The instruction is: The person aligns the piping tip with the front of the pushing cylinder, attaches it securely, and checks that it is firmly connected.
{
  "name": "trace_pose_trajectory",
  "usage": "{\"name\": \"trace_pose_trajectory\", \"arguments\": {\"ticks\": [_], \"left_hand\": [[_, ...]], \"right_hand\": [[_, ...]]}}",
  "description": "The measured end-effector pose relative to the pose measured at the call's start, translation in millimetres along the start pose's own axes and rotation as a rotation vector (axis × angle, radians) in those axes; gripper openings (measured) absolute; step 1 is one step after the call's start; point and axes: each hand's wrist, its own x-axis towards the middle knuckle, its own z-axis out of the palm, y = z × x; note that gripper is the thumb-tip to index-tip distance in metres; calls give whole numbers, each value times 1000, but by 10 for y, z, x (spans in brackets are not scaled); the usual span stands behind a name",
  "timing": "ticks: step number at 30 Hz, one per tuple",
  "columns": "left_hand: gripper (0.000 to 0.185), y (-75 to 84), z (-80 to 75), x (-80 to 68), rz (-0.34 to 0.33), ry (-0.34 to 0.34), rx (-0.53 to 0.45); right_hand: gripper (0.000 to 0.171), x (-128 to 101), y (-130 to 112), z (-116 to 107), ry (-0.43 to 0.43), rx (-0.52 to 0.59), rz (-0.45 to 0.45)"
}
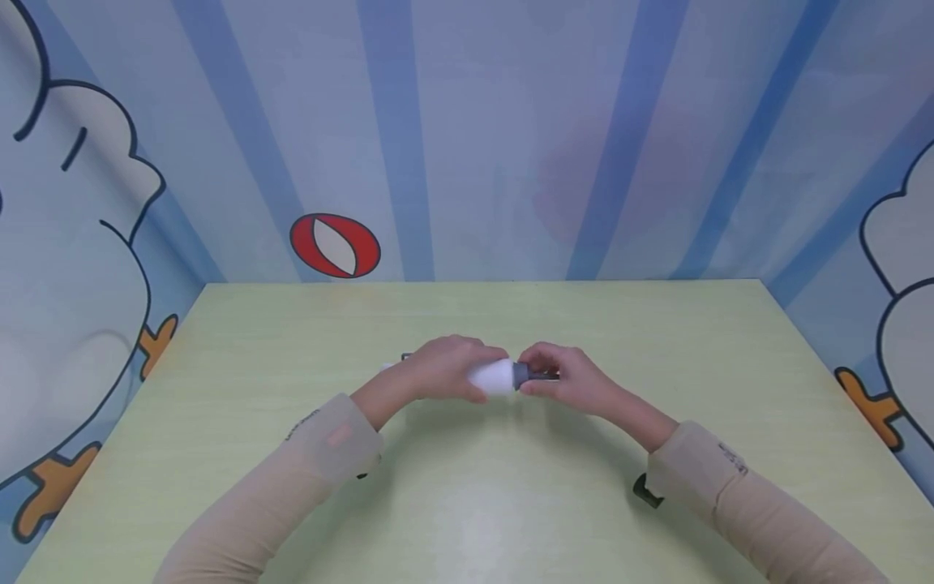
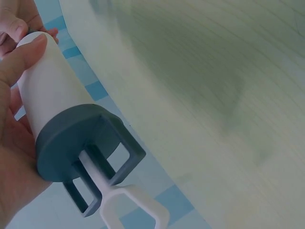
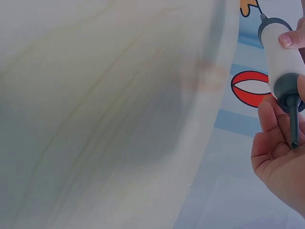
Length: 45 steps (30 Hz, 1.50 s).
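Hands meet above the middle of the pale green table (image 1: 292, 341), which serves as landmark. Left hand (image 1: 445, 369) curls round the white barrel of a small pump (image 1: 496, 377), held level just over the tabletop. Right hand (image 1: 565, 381) pinches the pump's grey nozzle end (image 3: 288, 90). At the pump's far end, left of the barrel, sit a grey cap (image 2: 71, 143) and white handle (image 2: 128, 205)

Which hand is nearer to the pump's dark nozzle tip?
Right. The right hand grips around the dark nozzle; the left hand grips the white pump barrel, farther from that tip.
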Motion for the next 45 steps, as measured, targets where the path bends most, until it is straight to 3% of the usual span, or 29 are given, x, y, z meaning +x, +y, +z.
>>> {"name": "trace_pose_trajectory", "arguments": {"ticks": [9,17,25,36,41,45], "left_hand": [[55,4,-4,-18,21,22,23],[54,11,-8,-29,10,17,36],[55,-7,6,-25,25,23,36],[56,-15,22,-32,40,48,41],[56,-19,23,-41,33,48,34],[56,-29,34,-45,24,48,33]], "right_hand": [[28,-2,5,-6,-79,175,25],[32,10,-17,-20,-132,127,34],[24,45,7,-18,-36,16,7],[31,50,16,-37,-77,168,38],[39,39,10,-51,-74,74,66],[41,33,-6,-40,-31,8,10]]}}
